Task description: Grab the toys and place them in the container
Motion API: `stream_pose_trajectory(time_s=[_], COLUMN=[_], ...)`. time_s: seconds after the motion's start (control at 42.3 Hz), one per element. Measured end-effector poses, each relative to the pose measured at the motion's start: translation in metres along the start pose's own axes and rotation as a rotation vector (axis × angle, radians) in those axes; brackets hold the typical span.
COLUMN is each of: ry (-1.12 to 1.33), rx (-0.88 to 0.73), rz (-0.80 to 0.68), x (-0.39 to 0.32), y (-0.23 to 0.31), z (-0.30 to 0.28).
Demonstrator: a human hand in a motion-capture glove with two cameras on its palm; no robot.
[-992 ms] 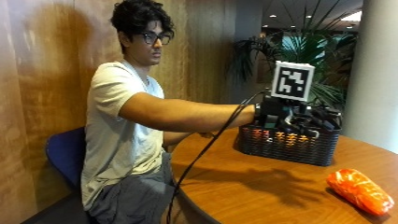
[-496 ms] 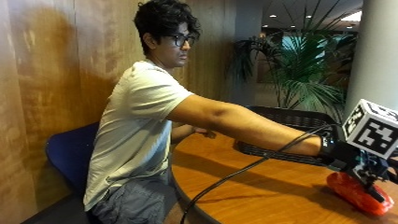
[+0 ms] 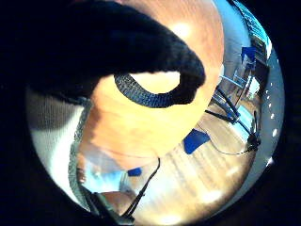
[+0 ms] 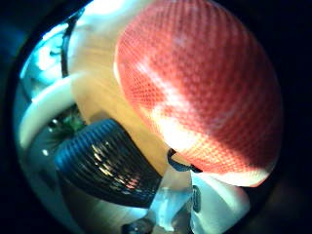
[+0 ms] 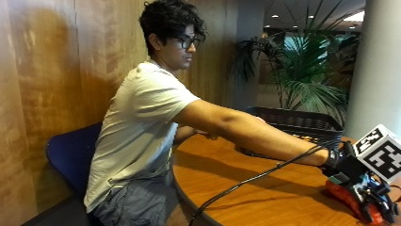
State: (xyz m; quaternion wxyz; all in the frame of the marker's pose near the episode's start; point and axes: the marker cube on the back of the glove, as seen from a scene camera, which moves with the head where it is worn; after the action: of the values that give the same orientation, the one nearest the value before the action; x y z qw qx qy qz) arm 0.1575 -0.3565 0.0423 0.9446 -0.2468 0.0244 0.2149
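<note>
From the outside view I see my gloved right hand (image 5: 366, 193) down on the orange mesh toy (image 5: 351, 200) on the round wooden table (image 5: 251, 188), at about 4 o'clock from the dark basket (image 5: 294, 123). Whether the fingers are curled round it I cannot tell. The thumb-side palm view is mostly filled by the toy (image 4: 204, 87), close against the palm; the basket (image 4: 105, 161) stands apart on the table. The little-finger-side palm view shows only a black glove finger (image 3: 141, 52) over tabletop (image 3: 136, 127).

Round wooden table (image 5: 263, 188) bearing black basket (image 5: 294, 125) and orange mesh toy (image 5: 351, 200).
</note>
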Motion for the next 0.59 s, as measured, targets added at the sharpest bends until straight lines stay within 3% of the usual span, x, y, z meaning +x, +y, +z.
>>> stream_pose_trajectory(time_s=[0.236, 0.59], ry=[-0.098, -0.171], rx=[0.278, 0.489], rz=[-0.093, -0.194], x=[0.003, -0.005], y=[0.023, 0.086], z=[0.017, 0.008])
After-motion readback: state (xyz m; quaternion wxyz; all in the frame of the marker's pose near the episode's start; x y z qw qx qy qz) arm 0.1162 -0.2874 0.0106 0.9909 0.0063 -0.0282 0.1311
